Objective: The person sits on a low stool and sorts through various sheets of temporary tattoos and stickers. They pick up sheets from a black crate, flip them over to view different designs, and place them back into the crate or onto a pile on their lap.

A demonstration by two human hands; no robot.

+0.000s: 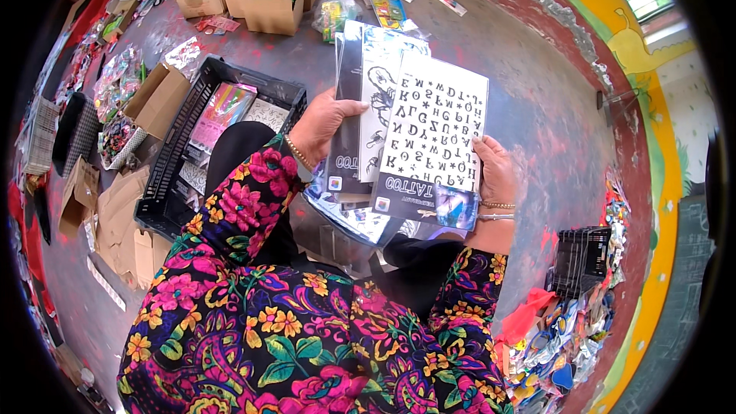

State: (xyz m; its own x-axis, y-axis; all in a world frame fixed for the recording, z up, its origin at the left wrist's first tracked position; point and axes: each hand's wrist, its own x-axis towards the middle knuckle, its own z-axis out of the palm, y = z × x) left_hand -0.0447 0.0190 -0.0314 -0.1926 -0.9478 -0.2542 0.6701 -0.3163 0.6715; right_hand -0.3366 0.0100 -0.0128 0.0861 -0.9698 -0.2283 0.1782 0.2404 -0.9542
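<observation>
My left hand [323, 126] grips a fanned stack of glossy sticker sheets [372, 100] by their left edge. My right hand [494, 172] holds the front sheet [433, 134], white with black letters and a dark band along its bottom, by its right edge. Behind it shows a sheet with black scorpion and figure drawings. More wrapped sheets [345, 211] lie on my lap under the fan. Both forearms wear floral sleeves, and bangles ring each wrist.
A black plastic crate [165, 176] with colourful packs stands at my left. Brown cardboard boxes [272, 0] and loose packets cover the floor beyond. Flattened cardboard [115, 215] lies left. A small dark basket [579, 261] and a heap of colourful items [560, 337] sit at my right.
</observation>
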